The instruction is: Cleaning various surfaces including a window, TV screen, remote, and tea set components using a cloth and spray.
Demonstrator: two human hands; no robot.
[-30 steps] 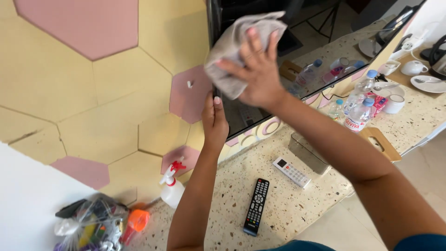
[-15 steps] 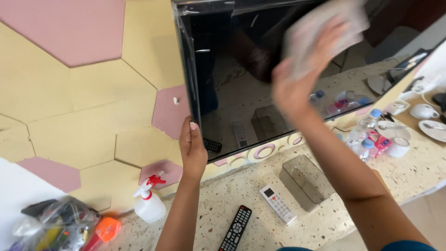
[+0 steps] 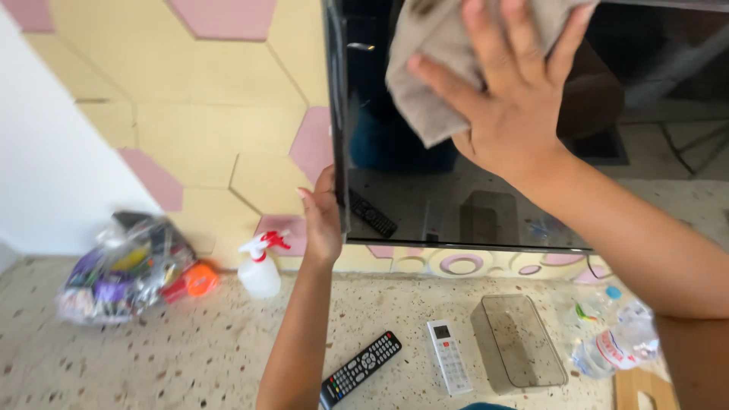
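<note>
**Cloth flat on the screen, left hand at the screen's edge**

The right hand (image 3: 509,99) is spread wide, its fingers (image 3: 524,38) long and apart, and it presses a grey-beige cloth (image 3: 433,76) flat against the dark television screen (image 3: 456,205). The hand does not close around the cloth; the palm and fingers only pin it to the glass. The cloth lies in the upper part of the screen, a little left of the middle, and it hangs out below and to the left of the hand.

The left hand (image 3: 323,220) is at the left edge of the television, low down, near the bottom corner. Its fingers curl around the frame; how tightly, I cannot tell. So the left hand is the nearer one to the edge, and the right hand is the one on the glass.

The screen's long axis runs left to right, and most of the glass lies to the right of and below the cloth.

On the speckled counter (image 3: 190,364) below are a white spray bottle (image 3: 258,269), a black remote (image 3: 361,368), a white remote (image 3: 448,357), a clear tray (image 3: 520,345) and a plastic bag (image 3: 121,269) of small items.
</note>
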